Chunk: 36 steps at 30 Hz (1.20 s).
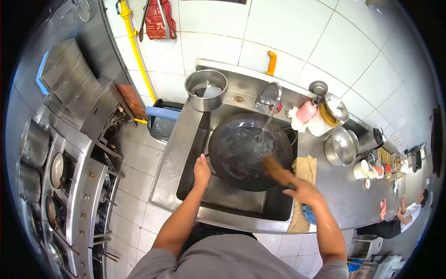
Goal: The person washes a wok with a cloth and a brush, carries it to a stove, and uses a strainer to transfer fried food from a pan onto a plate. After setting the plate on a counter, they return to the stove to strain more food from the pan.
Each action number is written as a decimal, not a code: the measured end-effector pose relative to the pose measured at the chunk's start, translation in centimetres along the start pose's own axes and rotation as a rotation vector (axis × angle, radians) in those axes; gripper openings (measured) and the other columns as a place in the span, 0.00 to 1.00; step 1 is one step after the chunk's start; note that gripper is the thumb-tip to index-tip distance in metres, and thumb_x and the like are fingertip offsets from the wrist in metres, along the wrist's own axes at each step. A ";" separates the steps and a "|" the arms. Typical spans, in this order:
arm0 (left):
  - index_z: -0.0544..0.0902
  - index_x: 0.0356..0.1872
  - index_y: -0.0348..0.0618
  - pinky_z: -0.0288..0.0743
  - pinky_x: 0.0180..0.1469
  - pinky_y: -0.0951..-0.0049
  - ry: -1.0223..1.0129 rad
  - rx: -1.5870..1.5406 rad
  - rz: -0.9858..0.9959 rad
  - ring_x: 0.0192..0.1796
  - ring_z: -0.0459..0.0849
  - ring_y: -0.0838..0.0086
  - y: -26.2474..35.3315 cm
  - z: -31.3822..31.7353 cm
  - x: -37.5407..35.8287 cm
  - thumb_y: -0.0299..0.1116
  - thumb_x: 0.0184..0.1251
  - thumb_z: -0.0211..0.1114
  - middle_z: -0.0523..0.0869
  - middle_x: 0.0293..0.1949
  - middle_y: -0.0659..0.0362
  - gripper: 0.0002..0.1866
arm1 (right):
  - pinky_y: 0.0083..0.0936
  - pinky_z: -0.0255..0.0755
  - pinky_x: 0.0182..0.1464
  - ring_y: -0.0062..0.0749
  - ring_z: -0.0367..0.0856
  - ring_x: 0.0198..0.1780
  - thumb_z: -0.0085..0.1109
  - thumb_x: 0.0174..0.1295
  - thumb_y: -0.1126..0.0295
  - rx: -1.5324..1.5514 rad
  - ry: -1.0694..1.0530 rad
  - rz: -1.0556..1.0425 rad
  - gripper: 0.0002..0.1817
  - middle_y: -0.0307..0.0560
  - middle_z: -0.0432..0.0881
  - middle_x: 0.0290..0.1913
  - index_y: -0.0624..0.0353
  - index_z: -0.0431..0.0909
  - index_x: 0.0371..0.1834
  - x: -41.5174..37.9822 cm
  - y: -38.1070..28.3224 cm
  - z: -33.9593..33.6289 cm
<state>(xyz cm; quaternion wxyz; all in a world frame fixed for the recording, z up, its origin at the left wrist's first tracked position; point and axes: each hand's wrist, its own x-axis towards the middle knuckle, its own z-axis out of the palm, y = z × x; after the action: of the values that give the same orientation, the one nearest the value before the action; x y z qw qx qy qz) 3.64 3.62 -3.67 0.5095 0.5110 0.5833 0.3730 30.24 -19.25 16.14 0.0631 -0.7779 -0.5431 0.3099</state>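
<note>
Above the sink (233,207), both hands (253,180) reach forward.

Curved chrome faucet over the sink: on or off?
On: clear water streams from the curved chrome faucet into the round black metal wok.

I see a steel pot (206,104) holding something pale. Left of that pot, I've got a black bin (162,132), a yellow pipe (135,51) running up the tiled wall (211,18), and, farther left, a stove (81,186) with pans (57,170) on it. Well to the pot's right, my counter (341,195) holds a pink bottle (306,112), a tub (319,124) and steel bowls (340,148); farthest right, I see a person in a white top (411,214).
</note>
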 end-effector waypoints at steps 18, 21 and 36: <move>0.73 0.36 0.35 0.71 0.21 0.70 -0.187 -0.202 -0.174 0.24 0.77 0.70 1.5 -1.1 0.3 0.47 0.72 0.45 0.77 0.27 0.54 0.21 | 0.30 0.62 0.62 0.50 0.71 0.60 0.61 0.52 0.48 -0.233 -0.448 -0.108 0.47 0.62 0.72 0.59 0.47 0.49 0.73 15.6 -5.4 6.0; 0.74 0.40 0.35 0.72 0.22 0.71 -0.174 -0.137 -0.158 0.23 0.76 0.72 1.5 -0.7 0.5 0.47 0.72 0.45 0.76 0.27 0.55 0.21 | 0.31 0.63 0.61 0.50 0.72 0.59 0.60 0.53 0.47 -0.441 -0.555 0.002 0.46 0.61 0.74 0.58 0.47 0.48 0.73 14.9 0.8 2.8; 0.72 0.34 0.37 0.70 0.16 0.73 -0.194 -0.179 -0.120 0.18 0.77 0.74 1.0 -0.5 1.3 0.45 0.72 0.48 0.76 0.20 0.57 0.18 | 0.33 0.65 0.59 0.53 0.73 0.57 0.62 0.51 0.50 -0.160 -0.459 -0.142 0.48 0.63 0.73 0.58 0.39 0.46 0.74 13.8 -6.6 6.5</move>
<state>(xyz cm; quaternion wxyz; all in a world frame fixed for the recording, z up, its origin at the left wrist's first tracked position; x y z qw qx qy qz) 3.48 5.15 -2.86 0.6284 0.4613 0.5252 0.3412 24.30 -5.90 8.06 -0.1020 -0.6494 -0.6192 0.4294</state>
